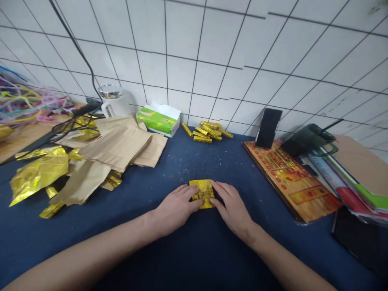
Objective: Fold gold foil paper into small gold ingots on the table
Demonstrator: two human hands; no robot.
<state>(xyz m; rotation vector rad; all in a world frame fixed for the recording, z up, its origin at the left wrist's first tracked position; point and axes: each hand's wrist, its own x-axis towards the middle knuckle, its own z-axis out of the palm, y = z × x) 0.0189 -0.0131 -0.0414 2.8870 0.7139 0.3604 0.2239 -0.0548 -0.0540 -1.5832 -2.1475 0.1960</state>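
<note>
A small square of gold foil paper lies flat on the dark blue tabletop in front of me, with creases across its middle. My left hand has its fingers and thumb on the paper's left side, bent around the edge. My right hand grips the right side, index finger near the upper corner and thumb lower down. Beyond the hands, against the wall, is a pile of small gold foil rolls. Parts of the paper are hidden under my fingertips.
Brown paper sheets and crumpled gold foil cover the left side. Behind them stand a white mug and a green tissue pack. To the right, a phone leans above a red-gold printed pack, near a dark pitcher.
</note>
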